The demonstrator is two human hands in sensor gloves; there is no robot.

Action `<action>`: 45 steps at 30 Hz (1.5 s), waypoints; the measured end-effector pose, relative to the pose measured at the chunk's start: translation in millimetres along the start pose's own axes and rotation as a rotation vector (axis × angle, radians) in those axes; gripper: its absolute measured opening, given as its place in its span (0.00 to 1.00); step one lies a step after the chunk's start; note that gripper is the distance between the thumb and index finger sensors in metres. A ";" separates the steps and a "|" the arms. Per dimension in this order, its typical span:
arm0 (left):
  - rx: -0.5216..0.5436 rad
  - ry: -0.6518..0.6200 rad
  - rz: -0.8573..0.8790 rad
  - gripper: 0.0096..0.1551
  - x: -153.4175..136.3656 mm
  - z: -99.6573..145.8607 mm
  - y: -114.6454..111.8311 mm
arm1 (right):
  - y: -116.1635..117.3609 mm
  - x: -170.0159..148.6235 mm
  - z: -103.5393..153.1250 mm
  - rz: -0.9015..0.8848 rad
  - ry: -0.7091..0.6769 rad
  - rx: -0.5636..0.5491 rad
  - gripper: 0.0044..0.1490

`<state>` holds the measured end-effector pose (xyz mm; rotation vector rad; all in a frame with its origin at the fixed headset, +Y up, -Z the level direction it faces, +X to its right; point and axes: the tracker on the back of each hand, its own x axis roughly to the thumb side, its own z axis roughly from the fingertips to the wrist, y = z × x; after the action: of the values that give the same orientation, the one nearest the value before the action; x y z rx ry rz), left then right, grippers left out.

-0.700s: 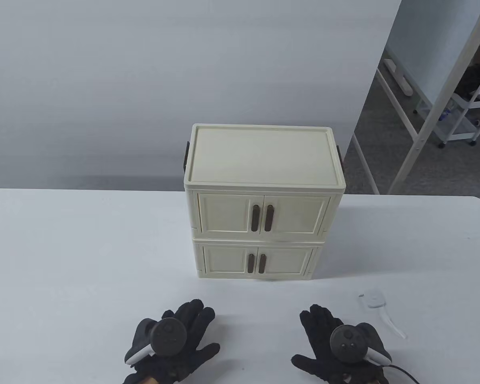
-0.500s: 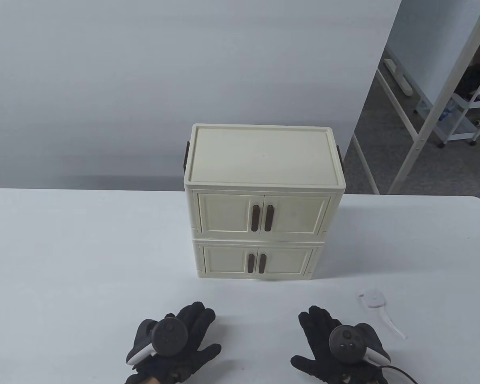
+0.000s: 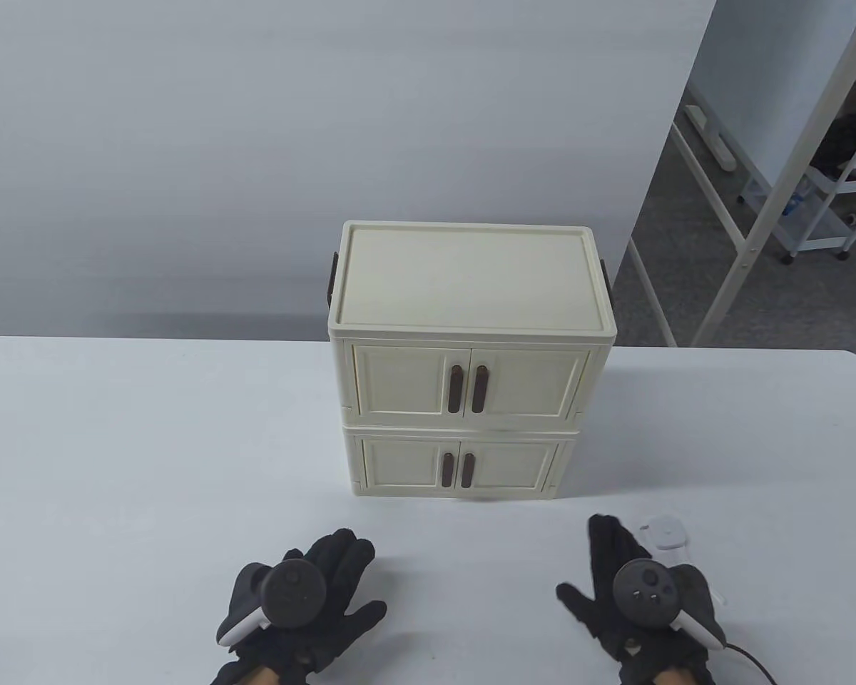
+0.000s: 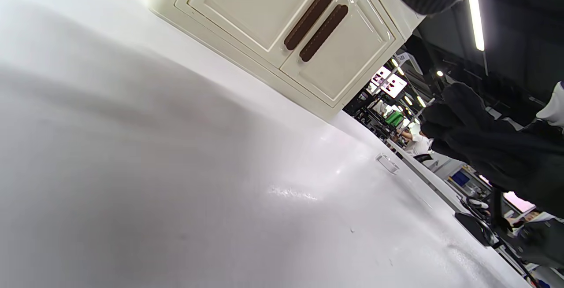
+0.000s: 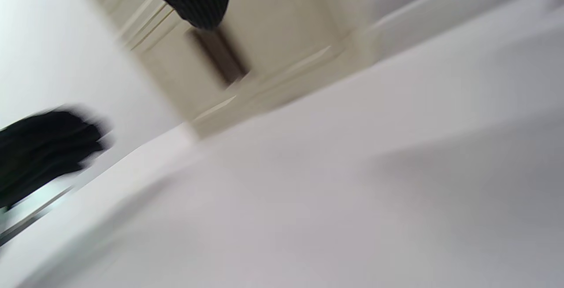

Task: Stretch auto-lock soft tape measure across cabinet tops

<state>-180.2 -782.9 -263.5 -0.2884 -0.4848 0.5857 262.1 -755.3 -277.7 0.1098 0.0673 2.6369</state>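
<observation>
Two cream cabinets (image 3: 467, 399) with dark brown door handles stand stacked at the table's middle; the top (image 3: 467, 275) is bare. The lower cabinet's doors show in the left wrist view (image 4: 282, 28) and, blurred, in the right wrist view (image 5: 246, 46). A small white tape measure (image 3: 665, 534) lies on the table at the front right, with a short tail of tape toward the front. My right hand (image 3: 617, 564) is open, fingers spread, just left of the tape measure and holding nothing. My left hand (image 3: 332, 581) is open and lies flat on the table at the front left.
The white table (image 3: 150, 464) spans the view. Beyond its far right edge are white metal frames (image 3: 756, 214) and a cart on the floor. A cable (image 3: 752, 660) trails from my right wrist.
My right hand has moved right and forward toward the tape measure and now partly covers its tail. My left hand has shifted slightly left.
</observation>
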 end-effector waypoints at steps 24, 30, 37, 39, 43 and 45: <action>-0.007 -0.021 -0.007 0.52 3.5 -3.3 -11.5 | 2.5 -98.5 -60.8 0.086 0.534 -0.054 0.44; 0.027 -0.039 0.008 0.53 4.7 0.1 -5.6 | -2.9 -90.6 -54.4 0.024 0.487 0.096 0.32; 0.185 -0.143 0.061 0.46 22.0 -9.2 9.3 | -38.5 -2.6 -34.4 -0.259 0.141 0.065 0.30; 0.169 -0.194 0.124 0.44 34.4 -17.7 17.3 | -37.3 31.3 -32.6 -0.473 0.000 0.131 0.29; 0.212 -0.284 0.166 0.42 62.2 -32.9 34.5 | -19.3 89.2 -35.3 -0.754 -0.167 0.287 0.30; 0.283 -0.304 0.124 0.40 72.7 -35.5 41.4 | -8.2 108.9 -35.9 -0.776 -0.196 0.331 0.30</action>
<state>-128.1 -711.4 -284.3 0.0432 -0.6710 0.8152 167.6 -696.6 -306.9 0.3706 0.3944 1.8133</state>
